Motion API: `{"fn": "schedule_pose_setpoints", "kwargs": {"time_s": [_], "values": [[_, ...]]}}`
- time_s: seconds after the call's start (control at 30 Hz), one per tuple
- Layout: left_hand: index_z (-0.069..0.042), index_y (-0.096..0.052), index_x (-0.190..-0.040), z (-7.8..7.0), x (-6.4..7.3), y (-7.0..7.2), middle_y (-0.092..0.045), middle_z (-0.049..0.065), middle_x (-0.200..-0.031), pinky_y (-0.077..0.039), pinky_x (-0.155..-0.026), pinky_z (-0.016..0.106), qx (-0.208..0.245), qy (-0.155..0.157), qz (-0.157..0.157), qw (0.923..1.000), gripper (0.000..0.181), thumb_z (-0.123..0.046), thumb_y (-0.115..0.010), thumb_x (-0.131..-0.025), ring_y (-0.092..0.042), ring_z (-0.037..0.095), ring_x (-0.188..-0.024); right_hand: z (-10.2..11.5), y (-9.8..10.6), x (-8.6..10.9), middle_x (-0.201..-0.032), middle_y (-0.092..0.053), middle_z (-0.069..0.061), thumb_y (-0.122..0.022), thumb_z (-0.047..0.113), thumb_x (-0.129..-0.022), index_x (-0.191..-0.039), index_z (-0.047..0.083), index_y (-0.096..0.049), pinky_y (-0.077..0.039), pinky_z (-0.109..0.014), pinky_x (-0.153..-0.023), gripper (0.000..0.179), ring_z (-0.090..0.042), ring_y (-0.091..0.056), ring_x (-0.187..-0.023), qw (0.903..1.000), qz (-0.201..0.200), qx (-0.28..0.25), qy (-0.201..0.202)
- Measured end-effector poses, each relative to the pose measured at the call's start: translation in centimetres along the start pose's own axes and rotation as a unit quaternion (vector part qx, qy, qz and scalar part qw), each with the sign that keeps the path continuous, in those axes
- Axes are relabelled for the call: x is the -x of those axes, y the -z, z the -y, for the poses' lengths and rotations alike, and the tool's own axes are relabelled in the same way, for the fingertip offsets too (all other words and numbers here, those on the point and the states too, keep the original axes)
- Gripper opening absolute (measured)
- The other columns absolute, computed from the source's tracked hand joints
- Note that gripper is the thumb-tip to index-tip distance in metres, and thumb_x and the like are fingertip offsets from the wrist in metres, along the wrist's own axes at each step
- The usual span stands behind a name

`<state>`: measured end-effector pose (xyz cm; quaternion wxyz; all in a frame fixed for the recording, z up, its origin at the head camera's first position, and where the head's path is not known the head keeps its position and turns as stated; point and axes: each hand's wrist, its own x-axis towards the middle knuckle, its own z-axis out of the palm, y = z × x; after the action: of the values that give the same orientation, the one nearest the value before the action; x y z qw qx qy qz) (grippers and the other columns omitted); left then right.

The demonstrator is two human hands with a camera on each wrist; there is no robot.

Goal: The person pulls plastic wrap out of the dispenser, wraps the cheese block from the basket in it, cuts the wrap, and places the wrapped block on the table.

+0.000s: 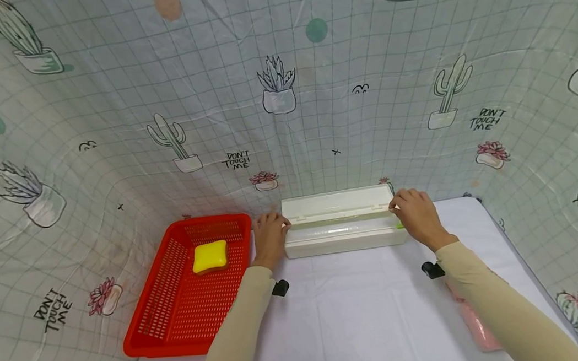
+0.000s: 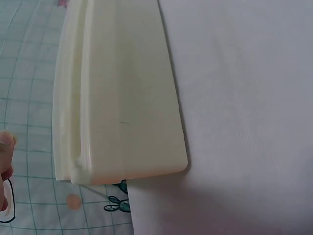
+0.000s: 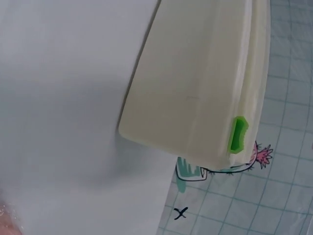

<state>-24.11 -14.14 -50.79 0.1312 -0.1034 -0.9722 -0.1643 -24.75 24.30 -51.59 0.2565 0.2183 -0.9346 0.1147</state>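
A long white cling film box [image 1: 345,245] lies at the back of the table with its lid [image 1: 335,201] tilted back and a clear film roll [image 1: 339,228] showing inside. My left hand [image 1: 269,237] is at the box's left end, thumb and fingertips together by its upper edge. At the right end, my right hand [image 1: 415,214] pinches in the same way. Between them runs a faint straight edge that looks like film. In the left wrist view, left fingertips [image 2: 6,152] appear apart from the box. A green slider [image 3: 239,134] shows in the right wrist view.
A red plastic basket [image 1: 147,299] stands left of the box, holding a yellow toast-shaped thing [image 1: 210,256]. A pink bundle [image 1: 482,326] lies partly under the right forearm. Patterned cloth [image 1: 334,106] rises close behind the table [image 1: 356,309].
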Motion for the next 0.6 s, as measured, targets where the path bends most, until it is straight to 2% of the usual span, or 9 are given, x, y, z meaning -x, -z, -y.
{"fn": "schedule_pose_setpoints", "kwargs": {"time_s": [0.1,0.23,0.4,0.6], "values": [[-0.013,-0.078,-0.103,0.0,-0.1,0.4,-0.065,0.008,-0.123,-0.036,-0.108,0.051,0.006,-0.009,-0.012,0.9999,0.01,-0.019,-0.07,-0.102,-0.055,0.031,-0.122,-0.2,0.2,-0.3,-0.099,-0.068,-0.013,-0.083,0.003,-0.087,-0.093,0.002,-0.073,-0.05,-0.059,-0.091,0.012,-0.039,-0.063,-0.1,0.9999,-0.013,-0.002,0.007],[-0.011,-0.078,-0.104,-0.1,-0.2,0.9,-0.066,0.008,-0.12,-0.036,-0.109,0.051,0.009,-0.006,-0.016,0.9998,0.012,-0.019,-0.068,-0.103,-0.055,0.031,-0.12,-0.2,0.7,-0.7,-0.098,-0.067,-0.013,-0.082,0.003,-0.088,-0.094,0.002,-0.072,-0.05,-0.059,-0.09,0.012,-0.039,-0.063,-0.099,0.9995,-0.026,-0.002,0.017],[-0.011,-0.078,-0.111,-0.4,-0.4,1.7,-0.066,0.01,-0.125,-0.036,-0.112,0.052,-0.007,0.002,-0.013,0.9999,0.017,-0.021,-0.066,-0.105,-0.054,0.032,-0.123,-0.2,1.2,-1.1,-0.098,-0.067,-0.014,-0.082,0.002,-0.088,-0.094,0.001,-0.071,-0.05,-0.059,-0.088,0.013,-0.04,-0.063,-0.098,0.9989,-0.037,0.004,0.027],[-0.013,-0.078,-0.11,-0.5,-0.8,2.5,-0.066,0.008,-0.124,-0.038,-0.108,0.05,-0.029,-0.003,-0.023,0.9993,0.017,-0.024,-0.066,-0.104,-0.054,0.031,-0.123,-0.1,2.1,-1.7,-0.1,-0.067,-0.015,-0.08,0.002,-0.09,-0.096,0.001,-0.07,-0.05,-0.06,-0.09,0.012,-0.041,-0.063,-0.101,0.999,-0.034,0.009,0.027]]}}
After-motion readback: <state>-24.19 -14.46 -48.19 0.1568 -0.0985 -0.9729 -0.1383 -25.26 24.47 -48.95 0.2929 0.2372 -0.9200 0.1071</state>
